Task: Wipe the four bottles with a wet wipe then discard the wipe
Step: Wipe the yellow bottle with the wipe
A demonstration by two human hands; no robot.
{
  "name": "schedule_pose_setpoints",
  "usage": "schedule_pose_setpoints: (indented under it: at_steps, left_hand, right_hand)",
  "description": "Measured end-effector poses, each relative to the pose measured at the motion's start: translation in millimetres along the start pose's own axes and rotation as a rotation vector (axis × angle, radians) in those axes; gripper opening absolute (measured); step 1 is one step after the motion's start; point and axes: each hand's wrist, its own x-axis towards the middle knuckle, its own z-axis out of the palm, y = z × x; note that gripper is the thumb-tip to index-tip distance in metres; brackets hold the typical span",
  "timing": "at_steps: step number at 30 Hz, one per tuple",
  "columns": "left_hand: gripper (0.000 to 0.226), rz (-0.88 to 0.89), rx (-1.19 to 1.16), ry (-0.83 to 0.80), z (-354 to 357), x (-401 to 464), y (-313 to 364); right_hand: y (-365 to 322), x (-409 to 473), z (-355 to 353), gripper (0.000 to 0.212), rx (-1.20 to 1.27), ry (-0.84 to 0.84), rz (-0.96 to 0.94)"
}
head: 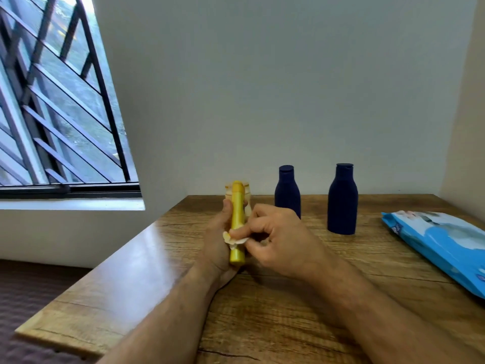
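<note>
My left hand (219,243) holds a slim yellow bottle (237,206) upright above the wooden table (288,311). My right hand (278,240) presses a small white wet wipe (235,240) against the bottle's lower half. Right behind the yellow bottle stands a cream-coloured bottle (248,191), mostly hidden. Two dark blue bottles stand near the wall: a smaller one (287,191) in the middle and a larger one (342,199) to its right.
A blue pack of wet wipes (441,243) lies flat at the table's right side. The table's left edge runs diagonally toward me, with dark floor beyond it. A barred window is at the left, walls behind and right.
</note>
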Motion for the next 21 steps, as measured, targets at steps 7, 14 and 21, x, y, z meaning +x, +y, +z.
schedule_pose_setpoints:
  at_steps: [7,14,21]
  left_hand:
    - [0.05,0.031,0.081,0.089,-8.7,1.8,10.1]
    - [0.042,-0.027,0.262,0.087,-9.9,7.2,-1.5]
    - [0.059,0.121,0.339,0.199,-15.4,6.9,0.3]
  right_hand:
    - [-11.7,8.8,4.4,0.018,-0.038,-0.097,-0.007]
    - [-2.3,9.1,-3.4,0.018,0.072,0.219,0.16]
    - [-6.9,5.1,0.9,0.013,0.203,-0.168,0.162]
